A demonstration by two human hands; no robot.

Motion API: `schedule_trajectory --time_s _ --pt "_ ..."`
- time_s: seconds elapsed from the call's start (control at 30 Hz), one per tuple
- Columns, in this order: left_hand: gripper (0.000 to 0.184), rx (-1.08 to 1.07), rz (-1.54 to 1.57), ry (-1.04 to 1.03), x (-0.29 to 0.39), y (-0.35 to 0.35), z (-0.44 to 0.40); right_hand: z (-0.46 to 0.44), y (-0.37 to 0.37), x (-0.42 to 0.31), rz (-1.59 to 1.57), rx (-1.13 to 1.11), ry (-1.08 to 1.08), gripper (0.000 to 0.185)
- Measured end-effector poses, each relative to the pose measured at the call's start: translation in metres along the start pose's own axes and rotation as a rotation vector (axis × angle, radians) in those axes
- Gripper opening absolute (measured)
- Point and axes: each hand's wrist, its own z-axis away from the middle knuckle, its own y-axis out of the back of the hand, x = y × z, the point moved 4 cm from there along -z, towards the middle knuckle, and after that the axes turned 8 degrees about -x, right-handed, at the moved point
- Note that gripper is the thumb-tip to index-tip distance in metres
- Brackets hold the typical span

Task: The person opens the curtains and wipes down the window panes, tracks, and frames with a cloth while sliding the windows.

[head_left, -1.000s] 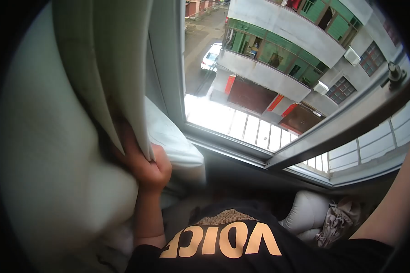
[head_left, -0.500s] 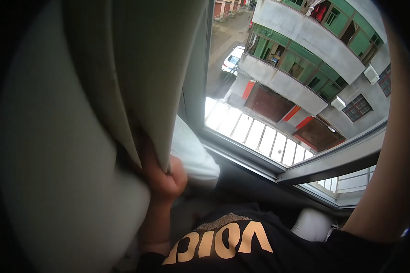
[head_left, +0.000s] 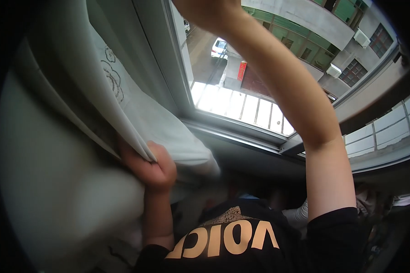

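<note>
My left hand (head_left: 151,169) is closed around the gathered edge of a pale curtain (head_left: 84,86), with folds hanging above and below the fist. Just behind that edge hangs a white embroidered curtain (head_left: 143,116), whose stitched pattern shows near the window frame (head_left: 180,91). My right arm reaches up across the window opening. At the top edge of the view, only part of my right hand (head_left: 209,12) shows, close to the upright of the frame. Its fingers are cut off, so whatever it touches is hidden.
Below the opening runs a metal window track (head_left: 234,135). Outside are a barred ledge (head_left: 246,107), a street with a white vehicle (head_left: 219,48), and a building with green-glazed balconies (head_left: 300,41). A sliding sash (head_left: 378,107) stands at the right.
My right arm has swung from the right edge to across the window, its hand now at the top. My left hand has shifted slightly up and left with the curtain, uncovering the embroidery.
</note>
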Motion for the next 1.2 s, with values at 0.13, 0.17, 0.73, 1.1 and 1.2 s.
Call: schedule_trajectory --time_s 0.13,0.17,0.73,1.1,1.2 --pt "0.057 0.007 0.031 0.009 -0.006 -0.022 -0.005 0.157 -0.044 0.002 -0.266 -0.238 -0.165 0.02" --pt "0.058 0.019 0.044 0.021 -0.008 -0.023 -0.012 0.191 -0.052 0.002 -0.345 -0.254 -0.192 0.019" --pt "0.064 0.01 0.007 -0.087 -0.013 -0.052 -0.032 0.221 0.159 0.031 0.714 -0.446 -0.107 0.032" --pt "0.063 0.003 -0.037 -0.07 -0.026 -0.075 -0.036 0.313 0.103 0.035 0.687 -0.105 -0.465 0.056" --pt "0.069 0.0 0.036 -0.084 -0.024 -0.076 -0.037 0.4 0.08 0.019 0.683 -0.267 -0.685 0.06"
